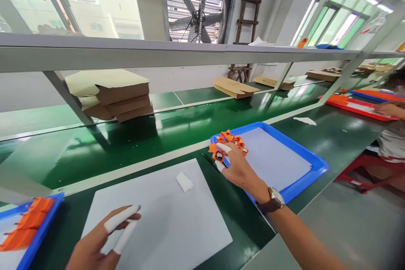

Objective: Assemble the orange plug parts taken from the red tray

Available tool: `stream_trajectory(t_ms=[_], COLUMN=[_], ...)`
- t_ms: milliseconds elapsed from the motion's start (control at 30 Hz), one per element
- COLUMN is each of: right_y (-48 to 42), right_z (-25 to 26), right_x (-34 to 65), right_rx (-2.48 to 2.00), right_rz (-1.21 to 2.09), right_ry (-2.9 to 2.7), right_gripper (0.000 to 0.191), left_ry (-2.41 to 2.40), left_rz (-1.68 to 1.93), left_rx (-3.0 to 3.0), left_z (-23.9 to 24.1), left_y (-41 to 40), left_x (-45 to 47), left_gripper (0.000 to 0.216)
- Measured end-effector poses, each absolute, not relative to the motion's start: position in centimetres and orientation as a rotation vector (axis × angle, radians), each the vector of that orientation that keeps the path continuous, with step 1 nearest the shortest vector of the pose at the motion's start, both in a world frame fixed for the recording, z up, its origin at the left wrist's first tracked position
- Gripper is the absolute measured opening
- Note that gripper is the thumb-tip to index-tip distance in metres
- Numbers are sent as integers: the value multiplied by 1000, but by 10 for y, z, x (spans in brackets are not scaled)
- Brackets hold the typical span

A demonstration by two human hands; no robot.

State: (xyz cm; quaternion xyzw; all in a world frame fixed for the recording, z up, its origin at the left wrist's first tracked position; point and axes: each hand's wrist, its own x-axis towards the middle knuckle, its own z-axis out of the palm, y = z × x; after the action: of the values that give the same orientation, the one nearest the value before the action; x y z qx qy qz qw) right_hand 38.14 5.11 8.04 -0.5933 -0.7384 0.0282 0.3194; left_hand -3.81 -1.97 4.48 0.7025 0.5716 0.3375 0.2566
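Observation:
My right hand [236,168] reaches out to the near left corner of a blue tray [311,158] lined with white paper. Its fingers, in white finger cots, close on small orange plastic parts [228,142] heaped in that corner. A watch sits on that wrist. My left hand [104,240] hovers low over the near edge of a white sheet [161,219] on the green bench. Two of its fingers wear white cots and stretch out, holding nothing. A small white scrap [184,182] lies on the sheet.
A second blue tray [38,232] with orange parts [27,223] sits at the far left. A green conveyor belt [136,135] runs behind, with flat cardboard stacks [117,93] beyond it. Another person [392,135] works at red trays [357,107] on the right.

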Motion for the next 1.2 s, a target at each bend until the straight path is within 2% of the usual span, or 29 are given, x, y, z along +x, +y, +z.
stream_trajectory(t_ms=[67, 167, 333, 400, 500, 700, 967, 1200], right_y=[42, 31, 23, 23, 25, 29, 22, 15], right_z=[90, 90, 69, 59, 47, 32, 16, 8], right_x=[340, 275, 206, 199, 203, 209, 196, 192], right_rx=[-1353, -1071, -850, -769, -697, -498, -762, -916], right_rz=[265, 498, 716, 836, 961, 912, 1002, 1092], right_ry=[-2008, -2091, -2180, -2185, -2138, -2123, -1918, -1886], right_gripper=[55, 59, 76, 77, 72, 48, 30, 20], left_ry=[1347, 1105, 1148, 1204, 1287, 1381, 1432, 1494], left_rz=[858, 962, 1126, 1141, 1102, 1079, 978, 1016], left_rx=[1837, 1592, 1328, 1329, 1559, 2052, 1769, 1758], left_z=[54, 58, 47, 40, 30, 13, 12, 5], left_y=[-19, -13, -3, -4, -8, -13, -13, -13], left_x=[-14, 21, 30, 21, 9, 4, 1, 1], left_gripper=[50, 56, 35, 31, 29, 34, 46, 42])
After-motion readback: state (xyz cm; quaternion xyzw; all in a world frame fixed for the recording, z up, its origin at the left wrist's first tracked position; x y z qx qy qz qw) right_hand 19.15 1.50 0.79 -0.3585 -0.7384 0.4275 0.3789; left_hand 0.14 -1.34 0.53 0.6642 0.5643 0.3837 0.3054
